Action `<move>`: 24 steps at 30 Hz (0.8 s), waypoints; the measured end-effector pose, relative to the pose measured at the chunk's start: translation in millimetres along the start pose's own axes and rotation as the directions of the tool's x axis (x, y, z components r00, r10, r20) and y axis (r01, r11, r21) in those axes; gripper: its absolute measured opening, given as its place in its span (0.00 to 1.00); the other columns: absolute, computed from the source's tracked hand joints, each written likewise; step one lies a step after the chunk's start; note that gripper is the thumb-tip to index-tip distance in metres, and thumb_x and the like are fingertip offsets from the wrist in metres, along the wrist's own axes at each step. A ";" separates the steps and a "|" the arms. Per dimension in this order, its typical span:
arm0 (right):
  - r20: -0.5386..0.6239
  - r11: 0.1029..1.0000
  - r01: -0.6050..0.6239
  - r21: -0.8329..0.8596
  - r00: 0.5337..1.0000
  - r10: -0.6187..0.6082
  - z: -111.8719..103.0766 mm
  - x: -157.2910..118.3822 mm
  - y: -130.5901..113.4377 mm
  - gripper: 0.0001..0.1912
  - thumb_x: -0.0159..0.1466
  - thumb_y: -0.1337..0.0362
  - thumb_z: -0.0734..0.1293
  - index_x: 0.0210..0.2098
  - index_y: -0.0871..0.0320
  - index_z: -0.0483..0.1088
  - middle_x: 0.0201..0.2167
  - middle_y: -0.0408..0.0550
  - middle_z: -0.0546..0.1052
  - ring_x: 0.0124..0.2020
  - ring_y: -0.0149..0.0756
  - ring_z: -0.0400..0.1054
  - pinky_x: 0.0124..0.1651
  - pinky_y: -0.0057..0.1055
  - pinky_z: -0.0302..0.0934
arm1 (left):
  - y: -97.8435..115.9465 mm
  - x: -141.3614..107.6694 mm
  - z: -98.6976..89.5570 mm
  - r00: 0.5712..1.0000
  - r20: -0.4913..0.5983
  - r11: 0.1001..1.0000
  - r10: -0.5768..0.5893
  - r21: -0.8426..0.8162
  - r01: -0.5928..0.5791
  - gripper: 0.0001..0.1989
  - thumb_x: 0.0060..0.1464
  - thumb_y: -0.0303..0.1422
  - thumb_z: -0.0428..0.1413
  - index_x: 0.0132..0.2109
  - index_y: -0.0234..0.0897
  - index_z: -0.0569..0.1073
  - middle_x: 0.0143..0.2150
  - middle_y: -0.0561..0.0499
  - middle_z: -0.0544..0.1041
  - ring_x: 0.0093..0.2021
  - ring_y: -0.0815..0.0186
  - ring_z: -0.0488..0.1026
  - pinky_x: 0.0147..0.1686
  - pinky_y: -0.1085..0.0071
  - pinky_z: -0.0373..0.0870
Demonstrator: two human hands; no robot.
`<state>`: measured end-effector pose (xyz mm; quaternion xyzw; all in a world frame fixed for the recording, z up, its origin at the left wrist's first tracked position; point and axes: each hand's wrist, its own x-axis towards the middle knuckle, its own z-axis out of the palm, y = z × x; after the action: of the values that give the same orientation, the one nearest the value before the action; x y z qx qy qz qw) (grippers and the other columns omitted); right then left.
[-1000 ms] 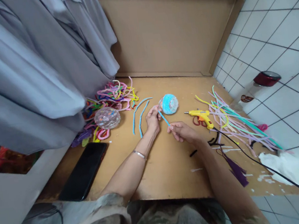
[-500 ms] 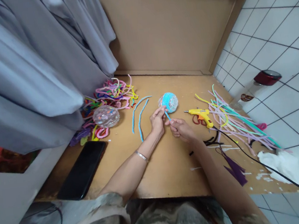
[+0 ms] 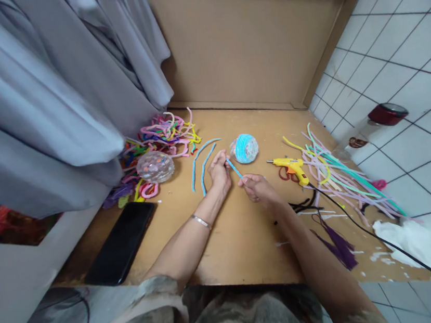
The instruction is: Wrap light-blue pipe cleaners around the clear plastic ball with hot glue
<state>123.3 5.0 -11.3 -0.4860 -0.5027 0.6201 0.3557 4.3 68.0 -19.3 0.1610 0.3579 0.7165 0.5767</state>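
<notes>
Between my two hands stretches a short blue pipe cleaner (image 3: 234, 167), slanting down to the right. The fingertips of my left hand (image 3: 220, 170) pinch its upper end, and my right hand (image 3: 255, 187) is closed on its lower end. Just beyond them rests a clear, rounded plastic piece wrapped with a band of blue pipe cleaner (image 3: 246, 148); neither hand touches it. Two more blue pipe cleaners (image 3: 205, 169) lie bent on the table left of my left hand. Right of my hands lies a yellow glue gun (image 3: 292, 166), its nozzle pointing left.
A tangle of coloured pipe cleaners (image 3: 168, 133) and a clear rounded plastic piece (image 3: 155, 167) lie left, near a black phone (image 3: 121, 244). Straight pipe cleaners (image 3: 343, 174), a purple tassel (image 3: 338, 246), white tissue (image 3: 410, 242) and a red-lidded jar (image 3: 387, 114) are right. A black cord (image 3: 359, 225) crosses there.
My left hand has moved left, away from the wrapped piece, and the blue pipe cleaner now shows in a longer stretch between my hands. My right hand has shifted slightly left.
</notes>
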 end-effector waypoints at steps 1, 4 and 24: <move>-0.015 0.997 0.009 -0.072 1.000 -0.010 -1.1 1.1 -0.1 0.14 0.54 0.51 0.61 0.27 0.56 0.65 0.10 0.30 0.54 0.10 0.22 0.40 0.16 0.24 0.36 | -0.3 0.4 0.0 1.000 0.003 1.000 0.005 0.005 -0.005 0.07 0.47 0.30 0.63 0.35 0.32 0.76 0.22 0.57 0.71 0.18 0.80 0.59 0.22 0.81 0.54; -0.085 0.959 0.053 -0.277 0.993 -0.080 -9.0 3.9 -0.1 0.13 0.53 0.55 0.58 0.25 0.57 0.67 0.09 0.33 0.57 0.12 0.25 0.45 0.18 0.25 0.41 | -0.1 2.7 1.3 0.994 0.044 0.991 0.095 0.086 -0.099 0.07 0.49 0.33 0.61 0.35 0.34 0.75 0.23 0.56 0.70 0.20 0.77 0.61 0.23 0.79 0.56; -0.173 0.661 0.292 -0.691 0.821 -0.544 -48.8 10.3 10.5 0.14 0.57 0.63 0.64 0.41 0.57 0.73 0.37 0.51 0.74 0.40 0.41 0.68 0.47 0.40 0.64 | 7.4 39.3 16.3 0.631 0.775 0.023 -0.030 0.632 -0.775 0.52 0.34 0.32 0.68 0.66 0.41 0.55 0.67 0.37 0.54 0.68 0.43 0.51 0.64 0.48 0.51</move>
<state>167.8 25.6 -25.1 -0.5515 -0.7060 0.2097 0.3917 -1.6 109.8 -10.1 0.8006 0.4560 0.3484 0.1726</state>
